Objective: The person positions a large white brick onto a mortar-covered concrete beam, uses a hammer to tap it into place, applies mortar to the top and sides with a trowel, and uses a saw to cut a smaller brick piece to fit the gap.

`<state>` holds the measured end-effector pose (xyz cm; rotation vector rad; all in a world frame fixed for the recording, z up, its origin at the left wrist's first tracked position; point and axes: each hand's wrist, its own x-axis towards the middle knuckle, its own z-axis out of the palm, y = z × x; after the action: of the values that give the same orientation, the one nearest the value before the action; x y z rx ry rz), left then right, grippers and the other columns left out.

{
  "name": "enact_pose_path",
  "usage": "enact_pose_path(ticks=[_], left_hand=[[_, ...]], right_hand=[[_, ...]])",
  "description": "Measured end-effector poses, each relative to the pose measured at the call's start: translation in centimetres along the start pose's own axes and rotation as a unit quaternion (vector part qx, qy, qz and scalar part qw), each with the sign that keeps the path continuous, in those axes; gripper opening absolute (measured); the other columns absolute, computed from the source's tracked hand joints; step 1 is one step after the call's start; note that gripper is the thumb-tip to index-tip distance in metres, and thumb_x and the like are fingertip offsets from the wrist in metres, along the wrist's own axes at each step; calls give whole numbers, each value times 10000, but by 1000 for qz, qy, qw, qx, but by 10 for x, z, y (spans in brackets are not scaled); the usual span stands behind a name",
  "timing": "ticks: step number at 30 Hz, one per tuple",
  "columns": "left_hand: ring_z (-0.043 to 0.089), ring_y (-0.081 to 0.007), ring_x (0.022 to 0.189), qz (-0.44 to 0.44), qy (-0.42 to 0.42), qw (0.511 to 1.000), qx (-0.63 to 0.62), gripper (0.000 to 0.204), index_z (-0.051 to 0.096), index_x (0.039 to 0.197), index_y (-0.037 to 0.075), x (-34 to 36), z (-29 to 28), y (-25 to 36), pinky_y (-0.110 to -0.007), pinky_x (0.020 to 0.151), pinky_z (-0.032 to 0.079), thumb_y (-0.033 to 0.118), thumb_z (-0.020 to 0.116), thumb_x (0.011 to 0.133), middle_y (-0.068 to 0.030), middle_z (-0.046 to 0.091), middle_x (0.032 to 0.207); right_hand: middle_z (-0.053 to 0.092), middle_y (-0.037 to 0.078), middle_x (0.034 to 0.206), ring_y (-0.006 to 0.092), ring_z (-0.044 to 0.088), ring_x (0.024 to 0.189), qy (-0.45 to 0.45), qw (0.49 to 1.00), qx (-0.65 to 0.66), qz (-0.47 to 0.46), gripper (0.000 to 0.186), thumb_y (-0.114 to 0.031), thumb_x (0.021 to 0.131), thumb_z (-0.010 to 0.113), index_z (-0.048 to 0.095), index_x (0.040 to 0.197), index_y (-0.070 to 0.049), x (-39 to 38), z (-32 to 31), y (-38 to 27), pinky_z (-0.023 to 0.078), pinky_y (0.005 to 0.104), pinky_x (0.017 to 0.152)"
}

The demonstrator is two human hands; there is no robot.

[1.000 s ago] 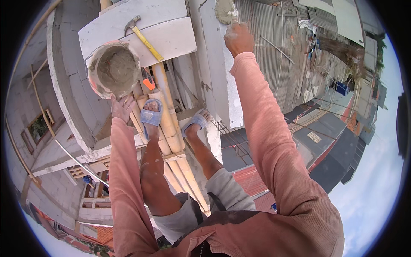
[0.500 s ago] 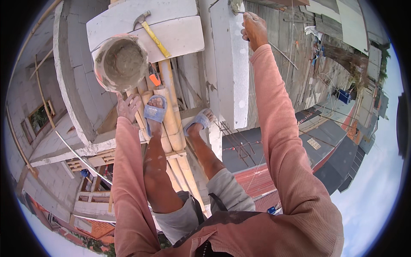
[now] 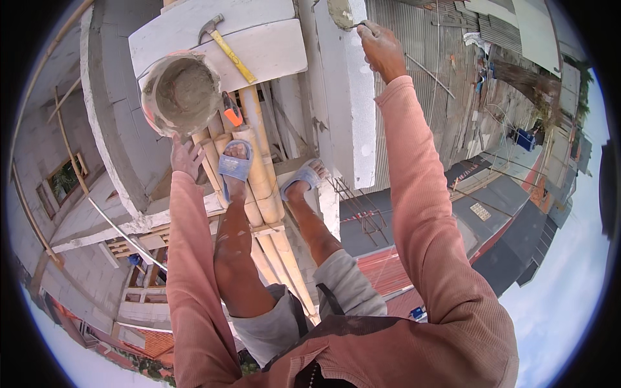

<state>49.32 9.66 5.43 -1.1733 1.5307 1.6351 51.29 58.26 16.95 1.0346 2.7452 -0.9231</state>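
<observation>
My right hand (image 3: pixel 383 52) is closed round the handle of a trowel (image 3: pixel 355 26), held over the top of a pale block wall (image 3: pixel 364 110). Grey mortar (image 3: pixel 339 13) covers the blade, at the upper edge of the picture; whether the blade touches the wall I cannot tell. My left hand (image 3: pixel 186 158) has its fingers spread at the near side of a bucket (image 3: pixel 150 107) of wet mortar, seemingly against its outside. Beyond the bucket, a hammer (image 3: pixel 231 55) with a yellow handle lies across white blocks (image 3: pixel 278 52).
Both my feet, in blue sandals (image 3: pixel 235 167), are on or beside bamboo poles (image 3: pixel 262 174) laid lengthwise. An orange-and-black handled tool (image 3: pixel 232 114) lies by the bucket. Rebar (image 3: pixel 365 220) sticks out below the wall's near end. Roofs (image 3: pixel 498 213) lie far below on the right.
My right hand has shifted slightly left and nearer, bringing more of the mortar-covered trowel blade into view. My left hand stays by the bucket, its fingers still spread.
</observation>
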Motion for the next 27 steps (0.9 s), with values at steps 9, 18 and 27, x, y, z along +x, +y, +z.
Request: enact_pose_path(ticks=[9,18,27], left_hand=[[333,-350,1492,239,-162,957,-22,686,285,1580,65,-232,85,49,-450,1201,320,454,514,1064,-147,307,1621],[446,-230,1361,129,-158,971,128,777,297,1572,-25,-194,137,4,-299,1113,353,492,529,1040,-162,417,1532],[550,-173,1144,214,-120,955,163,803,315,1542,-80,-163,131,9,-292,979,445,480,570,1026,-146,515,1431]], right_hand=[[597,63,831,69,454,446,-161,638,730,185,464,-375,1057,502,562,1257,40,-106,21,33,372,194,333],[565,8,806,55,456,456,-190,603,733,250,394,-362,979,705,585,1127,-17,-129,106,21,372,199,381],[587,161,896,280,596,764,-45,982,97,157,444,-468,995,591,582,1011,-24,-254,172,112,475,399,703]])
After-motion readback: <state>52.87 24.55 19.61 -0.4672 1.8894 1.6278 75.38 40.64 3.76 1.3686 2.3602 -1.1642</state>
